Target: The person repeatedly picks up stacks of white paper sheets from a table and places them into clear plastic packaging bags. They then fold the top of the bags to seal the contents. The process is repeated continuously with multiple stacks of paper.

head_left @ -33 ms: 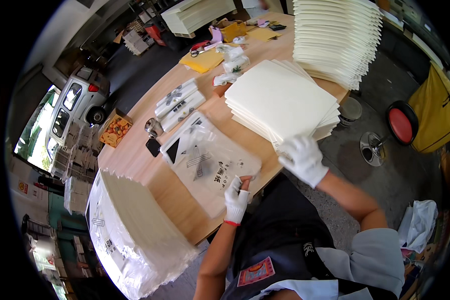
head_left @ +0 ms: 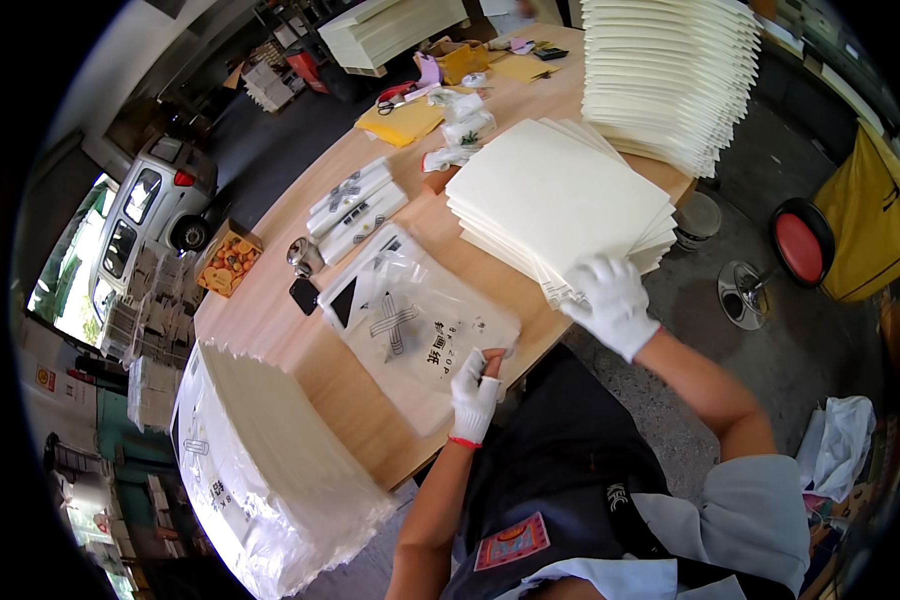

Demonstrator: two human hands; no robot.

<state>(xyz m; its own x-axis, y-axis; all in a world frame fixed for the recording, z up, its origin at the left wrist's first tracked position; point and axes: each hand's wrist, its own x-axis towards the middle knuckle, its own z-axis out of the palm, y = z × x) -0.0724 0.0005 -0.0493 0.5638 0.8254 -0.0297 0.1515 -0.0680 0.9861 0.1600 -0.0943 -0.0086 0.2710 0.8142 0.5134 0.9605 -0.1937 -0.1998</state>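
Note:
My left hand [head_left: 474, 393], in a white glove with bare thumb and forefinger tips, pinches the near edge of a clear plastic bag [head_left: 400, 315]. The bag lies flat on the table with dark print on it. At the near corner of a stack of cream paper sheets [head_left: 560, 195], my right hand [head_left: 613, 305] is closed, its gloved fingers curled over the corner. How many sheets it grips is hidden. The stack is layered in slightly offset bundles.
Filled plastic packs of paper [head_left: 270, 470] stand at the near left of the table [head_left: 300, 375]. A tall paper pile [head_left: 665, 85] rises at the far right. Rolled bags [head_left: 355, 210] and a metal pot [head_left: 304, 256] lie beyond the flat bag. A red stool [head_left: 802, 250] stands right.
My right hand has shifted slightly up, and its fingers, blurred before, now show sharper at the stack's corner. My left hand stays on the bag.

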